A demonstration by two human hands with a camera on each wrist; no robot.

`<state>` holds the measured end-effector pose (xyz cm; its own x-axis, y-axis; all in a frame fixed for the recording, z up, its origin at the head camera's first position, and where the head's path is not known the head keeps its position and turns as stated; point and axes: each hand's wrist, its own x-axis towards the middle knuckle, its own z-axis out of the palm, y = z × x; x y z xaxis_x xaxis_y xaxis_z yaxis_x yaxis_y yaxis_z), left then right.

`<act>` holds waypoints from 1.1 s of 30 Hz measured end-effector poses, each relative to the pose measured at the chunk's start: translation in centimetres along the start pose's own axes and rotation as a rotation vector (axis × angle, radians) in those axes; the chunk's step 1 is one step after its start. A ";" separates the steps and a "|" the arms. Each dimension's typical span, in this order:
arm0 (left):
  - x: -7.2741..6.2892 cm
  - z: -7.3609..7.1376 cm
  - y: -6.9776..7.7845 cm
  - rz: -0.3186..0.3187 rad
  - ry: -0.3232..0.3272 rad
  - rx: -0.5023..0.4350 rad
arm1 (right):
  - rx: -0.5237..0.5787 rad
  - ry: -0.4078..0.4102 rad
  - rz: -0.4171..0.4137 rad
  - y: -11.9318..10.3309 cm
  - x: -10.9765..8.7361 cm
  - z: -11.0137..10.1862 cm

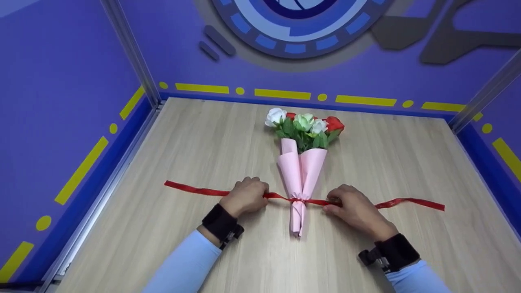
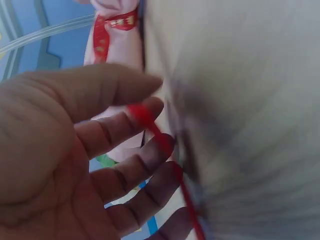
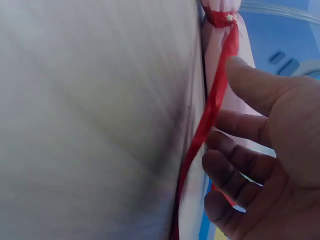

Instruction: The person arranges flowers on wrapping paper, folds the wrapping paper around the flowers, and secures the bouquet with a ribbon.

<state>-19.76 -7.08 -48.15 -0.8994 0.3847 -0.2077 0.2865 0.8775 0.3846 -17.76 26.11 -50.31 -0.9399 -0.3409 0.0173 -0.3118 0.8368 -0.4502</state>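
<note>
A bouquet with white, pale green and red flowers [image 1: 304,122] lies on the table, wrapped in pink paper [image 1: 290,169]. Round the narrow part of the paper a red ribbon [image 1: 279,196] is tied, its two tails stretching out sideways. My left hand [image 1: 246,195] is left of the wrap and loosely holds one tail between thumb and curved fingers [image 2: 122,175]. On the other side, my right hand [image 1: 358,209] is beside the other tail, thumb and fingers apart. In the right wrist view the ribbon [image 3: 212,102] runs past these fingertips, not visibly pinched.
The wooden tabletop [image 1: 195,142] carries the bouquet. Blue printed panels [image 1: 73,81] with yellow marks rise at the back and sides, joined by metal corner posts [image 1: 132,49]. Each wrist has a black strap [image 1: 397,251] with a small camera.
</note>
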 end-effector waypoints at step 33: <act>-0.8 -2.7 2.7 0.123 0.120 -0.877 | -0.067 -0.108 0.095 2.6 -1.9 -3.2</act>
<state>-19.11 -5.75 -44.53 -0.9215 0.3859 -0.0436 0.0714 0.2787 0.9577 -17.21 30.33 -48.66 -0.9464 -0.2996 -0.1204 -0.2337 0.8930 -0.3847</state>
